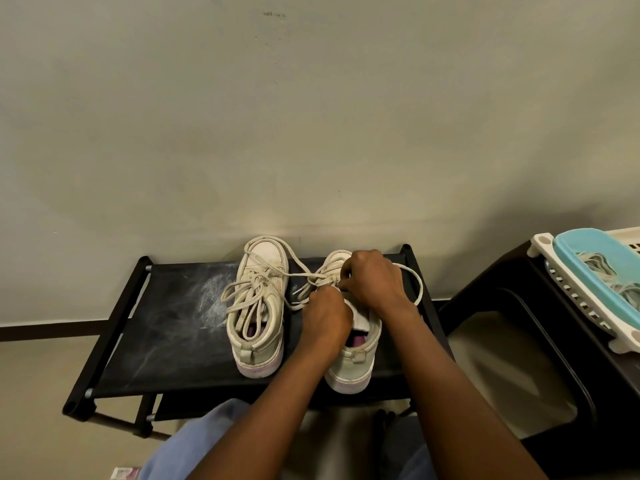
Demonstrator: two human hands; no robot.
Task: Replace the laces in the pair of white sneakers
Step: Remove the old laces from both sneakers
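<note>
Black fabric top on the bench (166,334), w/ chalky white scuffs smeared across it out to the left of both hands. Bench sits right against a plain greyish wall (311,116), which has a dark skirting strip (52,323) along the bottom and beige floor (34,393) under that.

Both white sneakers are on the bench, heels toward the person, toes at the wall. Right sneaker (356,368) is directly under the hands. Right hand (374,278) is over the front of it, fingertips pinching the lace (415,282), which loops out wide to that hand's right. Left hand (325,315) is just behind and touching it, beside the tongue. Its fingers are curled under and hidden, so tbh can't tell what it's got hold of. Two lace ends poke out just left of it.

Left sneaker (258,327) sits just left of the left hand, not touched, its laces (242,299) loose and flopped over the opening. One strand runs across to the right sneaker.

Well off to the right of the right hand there's a dark plastic stool (519,341) w/ a white basket (588,306) and a light blue lid (588,251) on top. Blue jeans (194,445) below the forearms.
</note>
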